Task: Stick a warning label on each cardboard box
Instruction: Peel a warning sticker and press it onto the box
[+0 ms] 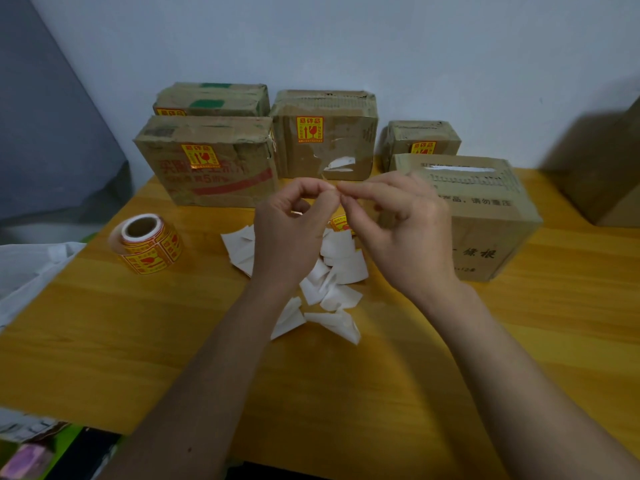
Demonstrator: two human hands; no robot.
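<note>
I see a yellow-orange wood-grain tabletop (104, 341) filling the lower frame, set against a plain pale blue-grey wall (346, 39). A scatter of white, curled backing-paper squares (341, 271) lies on the tabletop near its centre, several overlapping one another. At the left edge, a white translucent plastic bag (27, 268) overlaps the table's side. Behind it I note a dark grey-blue slanted panel (41, 133) leaning along the wall. In the lower left corner, a blurred pink-purple object (26, 459) sits below table level; I cannot identify it.
</note>
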